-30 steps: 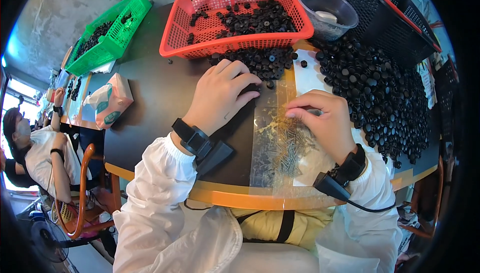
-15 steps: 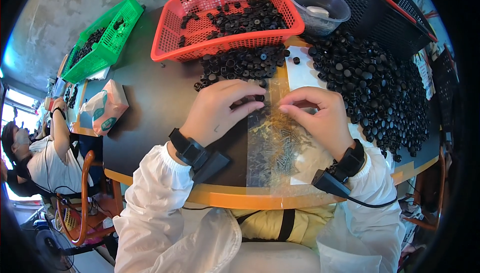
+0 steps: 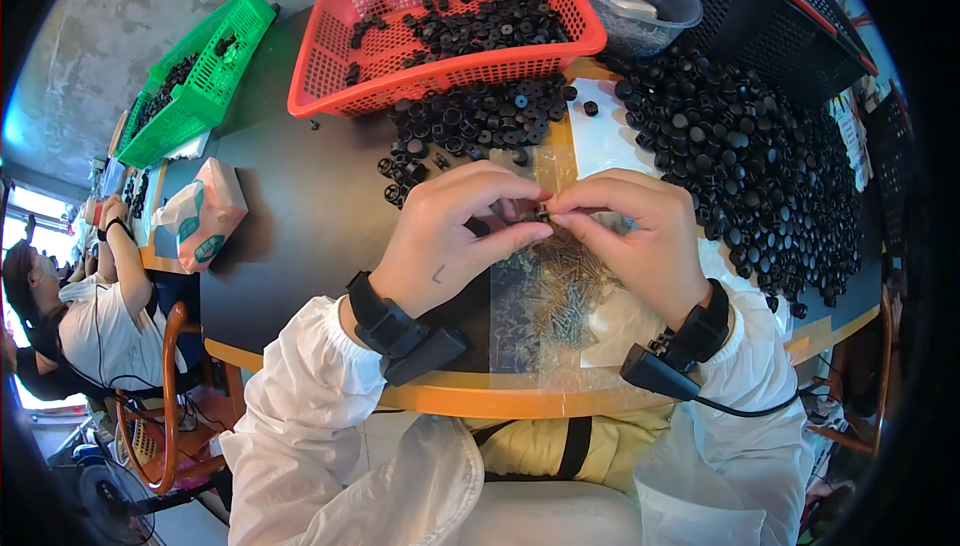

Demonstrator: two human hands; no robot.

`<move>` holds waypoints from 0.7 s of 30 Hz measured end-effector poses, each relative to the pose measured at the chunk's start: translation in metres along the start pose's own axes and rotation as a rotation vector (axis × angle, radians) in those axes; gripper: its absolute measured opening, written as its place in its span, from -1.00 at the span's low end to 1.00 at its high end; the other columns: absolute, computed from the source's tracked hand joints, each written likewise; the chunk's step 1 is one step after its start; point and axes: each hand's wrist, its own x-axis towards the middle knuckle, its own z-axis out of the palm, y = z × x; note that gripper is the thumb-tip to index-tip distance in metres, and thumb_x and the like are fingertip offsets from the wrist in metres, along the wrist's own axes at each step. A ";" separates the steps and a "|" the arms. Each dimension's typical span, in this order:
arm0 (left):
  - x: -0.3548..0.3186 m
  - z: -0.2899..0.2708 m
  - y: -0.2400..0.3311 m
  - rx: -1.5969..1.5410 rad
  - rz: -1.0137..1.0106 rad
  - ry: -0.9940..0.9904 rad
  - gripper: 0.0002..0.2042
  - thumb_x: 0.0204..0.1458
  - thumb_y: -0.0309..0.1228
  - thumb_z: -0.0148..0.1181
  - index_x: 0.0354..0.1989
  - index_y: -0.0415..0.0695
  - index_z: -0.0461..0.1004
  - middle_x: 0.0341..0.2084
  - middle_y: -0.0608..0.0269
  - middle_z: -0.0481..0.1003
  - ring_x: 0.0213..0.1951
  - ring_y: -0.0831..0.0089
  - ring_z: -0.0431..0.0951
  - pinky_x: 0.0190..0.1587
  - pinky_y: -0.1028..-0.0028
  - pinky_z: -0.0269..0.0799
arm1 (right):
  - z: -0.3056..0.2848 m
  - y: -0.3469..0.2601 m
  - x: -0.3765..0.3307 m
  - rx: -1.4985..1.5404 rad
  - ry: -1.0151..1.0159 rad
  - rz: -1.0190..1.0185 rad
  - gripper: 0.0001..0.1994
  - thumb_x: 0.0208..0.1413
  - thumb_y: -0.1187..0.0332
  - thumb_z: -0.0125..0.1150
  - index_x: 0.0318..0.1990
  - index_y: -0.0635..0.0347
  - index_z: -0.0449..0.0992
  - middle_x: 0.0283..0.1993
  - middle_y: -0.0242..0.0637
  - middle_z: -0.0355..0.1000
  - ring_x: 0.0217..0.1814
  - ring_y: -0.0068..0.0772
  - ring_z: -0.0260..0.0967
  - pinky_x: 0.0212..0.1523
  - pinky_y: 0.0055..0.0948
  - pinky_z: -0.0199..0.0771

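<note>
My left hand [image 3: 450, 216] pinches a small black plastic part [image 3: 541, 214], mostly covered by the fingertips. The fingers of my right hand [image 3: 635, 221] are pinched together at that part, and the two hands meet there. Whatever the right fingertips hold is too small and hidden to make out. Beneath the hands lies a heap of thin metal screws [image 3: 565, 296] on clear plastic film taped over the table. Just beyond them is a loose group of black ring-shaped and disc-shaped parts [image 3: 480, 116]. A large pile of round black caps [image 3: 740, 166] spreads on the right.
A red basket [image 3: 440, 76] holding black parts stands at the back, beside a clear plastic tub [image 3: 640, 31] and a black crate [image 3: 770, 21]. To the left are a tissue pack [image 3: 212, 216] and a green basket [image 3: 215, 86]. Another person [image 3: 110, 296] sits at far left.
My hands have come together: the right fingertips now touch the left ones at the black part. The left hand has shifted slightly right, and the view has moved a little.
</note>
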 end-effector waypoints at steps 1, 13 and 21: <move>0.000 0.000 0.000 -0.002 -0.001 0.001 -0.74 -0.13 -0.54 0.41 -0.22 -0.22 0.56 -0.37 0.24 0.50 -0.37 0.52 0.53 -0.33 0.54 0.48 | 0.000 0.000 0.000 -0.013 0.019 -0.012 -0.85 -0.07 0.53 0.34 -0.29 0.22 0.62 -0.32 -0.25 0.56 -0.32 -0.36 0.53 -0.32 -0.50 0.48; -0.004 -0.001 0.001 -0.233 -0.164 -0.003 -0.78 -0.05 -0.64 0.31 -0.19 -0.27 0.52 -0.23 0.18 0.49 -0.22 0.51 0.53 -0.26 0.56 0.53 | -0.001 0.002 0.000 0.009 0.047 0.003 -0.86 -0.08 0.54 0.34 -0.30 0.23 0.61 -0.31 -0.24 0.56 -0.31 -0.35 0.54 -0.27 -0.49 0.48; -0.005 0.000 0.004 -0.309 -0.236 0.016 -0.78 -0.01 -0.62 0.30 -0.17 -0.30 0.49 -0.21 0.16 0.50 -0.21 0.50 0.54 -0.24 0.57 0.53 | -0.003 0.000 0.000 -0.054 0.044 -0.070 -0.86 -0.10 0.54 0.34 -0.32 0.19 0.62 -0.32 -0.25 0.56 -0.31 -0.30 0.53 -0.30 -0.46 0.50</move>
